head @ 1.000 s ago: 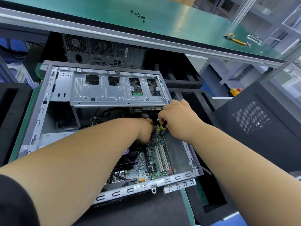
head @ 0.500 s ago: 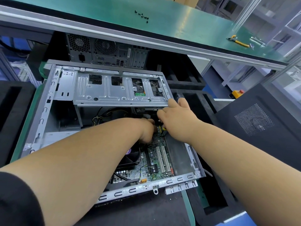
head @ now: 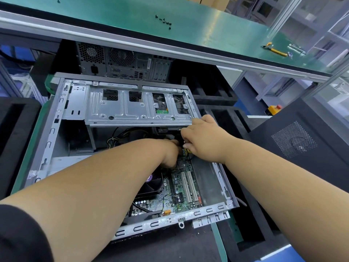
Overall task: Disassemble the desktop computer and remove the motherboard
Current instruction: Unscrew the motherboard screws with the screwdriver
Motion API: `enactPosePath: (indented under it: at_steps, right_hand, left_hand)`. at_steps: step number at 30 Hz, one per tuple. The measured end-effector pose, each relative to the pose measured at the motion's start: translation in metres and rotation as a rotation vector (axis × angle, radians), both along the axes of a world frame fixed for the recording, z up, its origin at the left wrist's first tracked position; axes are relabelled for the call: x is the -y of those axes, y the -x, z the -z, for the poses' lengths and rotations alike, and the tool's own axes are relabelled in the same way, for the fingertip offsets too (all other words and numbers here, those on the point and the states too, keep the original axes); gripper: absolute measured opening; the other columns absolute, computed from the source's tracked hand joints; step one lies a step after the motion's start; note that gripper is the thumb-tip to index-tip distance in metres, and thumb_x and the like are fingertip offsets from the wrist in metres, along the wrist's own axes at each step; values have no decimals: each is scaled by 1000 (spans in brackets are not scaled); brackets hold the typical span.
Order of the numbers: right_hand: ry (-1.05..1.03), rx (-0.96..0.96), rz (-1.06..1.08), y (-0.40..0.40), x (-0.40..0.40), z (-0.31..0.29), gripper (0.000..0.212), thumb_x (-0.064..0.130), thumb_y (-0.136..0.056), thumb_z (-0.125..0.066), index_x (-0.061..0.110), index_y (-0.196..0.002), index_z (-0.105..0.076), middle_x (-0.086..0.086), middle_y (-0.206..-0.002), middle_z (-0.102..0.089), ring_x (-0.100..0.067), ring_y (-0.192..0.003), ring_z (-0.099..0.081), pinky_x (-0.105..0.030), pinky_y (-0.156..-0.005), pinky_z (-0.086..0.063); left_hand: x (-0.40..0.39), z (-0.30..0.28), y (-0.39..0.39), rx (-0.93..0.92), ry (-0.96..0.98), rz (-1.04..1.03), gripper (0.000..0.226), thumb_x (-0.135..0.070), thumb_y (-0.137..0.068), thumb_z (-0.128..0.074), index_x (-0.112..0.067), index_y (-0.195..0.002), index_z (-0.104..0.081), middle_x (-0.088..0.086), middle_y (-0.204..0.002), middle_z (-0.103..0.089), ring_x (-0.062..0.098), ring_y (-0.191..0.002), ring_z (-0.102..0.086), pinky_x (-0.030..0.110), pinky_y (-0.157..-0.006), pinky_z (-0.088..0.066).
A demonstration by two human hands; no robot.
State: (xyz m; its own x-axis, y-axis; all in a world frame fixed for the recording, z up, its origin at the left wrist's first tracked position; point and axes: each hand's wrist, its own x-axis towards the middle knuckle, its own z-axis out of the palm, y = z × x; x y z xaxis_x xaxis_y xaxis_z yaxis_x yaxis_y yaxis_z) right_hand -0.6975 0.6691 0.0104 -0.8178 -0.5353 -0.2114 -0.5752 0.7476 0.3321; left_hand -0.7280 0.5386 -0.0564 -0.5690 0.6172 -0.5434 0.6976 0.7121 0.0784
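Right hand (head: 204,140) has slid a touch toward the far drive cage (head: 139,108), fingers curled round a yellow-and-black connector (head: 188,151) at the motherboard's (head: 181,190) far edge; left hand (head: 171,154) is tucked beside it, its fingers hidden, so I can't tell its grip. Cable work, I'd say, with the board still seated in the open case (head: 215,208). That overhanging cage crowds the reach; loose screws (head: 164,20) wait on the far green bench (head: 113,14).

My left hand (head: 171,153) hides its own fingers, mid-frame. What my right hand (head: 203,140) pinches is mostly covered. My forearm masks the motherboard's (head: 182,193) left part. Screws (head: 164,20), top centre, too small.
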Motion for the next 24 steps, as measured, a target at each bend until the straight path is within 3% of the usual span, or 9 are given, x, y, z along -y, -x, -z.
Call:
enactPosePath:
  at_steps: [2,4,8,13,17,20,22,24]
  right_hand:
    - [-17,-46,8,0,-1,3,30,46,-100,-32,22,-101,-50,8,-93,-61,-18,-97,-45,-36,-89,-24]
    - [-21,-57,6,1,-2,5,29,44,-101,-31,21,-104,-49,8,-95,-62,-19,-97,-45,-36,-90,-25]
    - [46,-14,19,2,-2,5,16,36,-96,-46,24,-106,-51,9,-99,-61,-18,-101,-43,-36,-92,-22]
    - [156,-16,71,1,-5,-3,15,44,-84,-65,33,-93,-59,13,-89,-58,-14,-102,-47,-35,-97,-19]
    - [85,-37,33,1,-3,0,29,56,-88,-54,31,-98,-65,12,-90,-62,-13,-106,-43,-35,-95,-18]
    - [24,-50,13,3,-2,1,47,65,-90,-37,27,-98,-63,12,-86,-62,-14,-104,-39,-35,-92,-15]
    - [36,-52,8,4,-1,1,42,61,-93,-38,26,-98,-63,13,-85,-62,-14,-103,-38,-35,-90,-15]
    - [63,-63,1,3,0,2,29,50,-95,-45,26,-100,-61,13,-88,-61,-15,-104,-38,-36,-89,-16]
  left_hand:
    - [1,0,0,7,11,-5,59,-30,-90,-54,-17,-144,-34,8,-130,-40,27,-106,-49,32,-89,-44]
    - [1,1,0,6,3,-17,51,-27,-91,-52,-15,-139,-40,9,-133,-41,25,-99,-48,29,-83,-43]
    - [1,1,0,-2,-16,0,58,-22,-90,-51,-23,-146,-33,8,-147,-31,28,-124,-45,31,-92,-46]
    - [0,0,0,-5,20,28,64,-18,-89,-49,-24,-149,-26,8,-150,-24,29,-132,-39,36,-100,-44]
    - [-1,-2,0,3,69,33,61,-17,-90,-48,-16,-147,-27,11,-143,-32,28,-125,-42,34,-94,-42]
    - [0,-2,-2,9,71,-9,48,-19,-91,-49,-9,-137,-40,11,-134,-39,24,-99,-45,30,-83,-41]
    - [-1,-2,-1,9,71,-6,44,-19,-91,-49,-8,-133,-43,12,-129,-40,22,-91,-40,29,-81,-40]
    - [-2,0,0,5,66,10,49,-18,-90,-49,-13,-138,-37,11,-133,-36,23,-100,-44,30,-85,-43]
